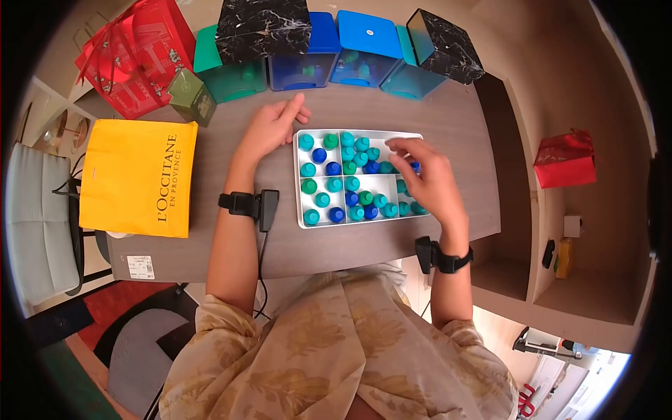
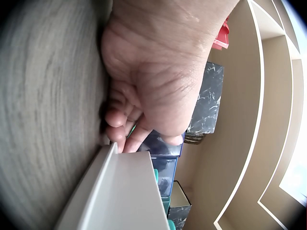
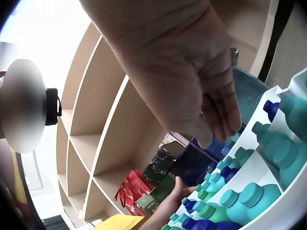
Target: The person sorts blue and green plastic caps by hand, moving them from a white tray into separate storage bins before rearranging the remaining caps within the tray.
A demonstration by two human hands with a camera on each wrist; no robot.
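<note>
A white divided tray (image 1: 302, 203) on the table carries many small bottles in teal, green and dark blue. My left hand (image 1: 271, 126) rests on its side past the tray's back left corner. Its fingers are loosely curled, and in the left wrist view the fingertips (image 2: 117, 134) lie right at the tray wall (image 2: 129, 191). Over the back right compartment hovers my right hand (image 1: 430, 175), with thumb and fingers apart above a dark blue bottle (image 1: 416, 166). No bottle shows between those fingers in the right wrist view, where teal bottles (image 3: 256, 194) stand close below.
Along the back stand a green bin (image 1: 227, 84), a dark blue bin (image 1: 304, 70), a light blue bin (image 1: 367, 31) and a teal bin (image 1: 409, 80). Black marbled boxes (image 1: 262, 28) sit among them. A yellow bag (image 1: 140, 178) and a red bag (image 1: 140, 59) are at left.
</note>
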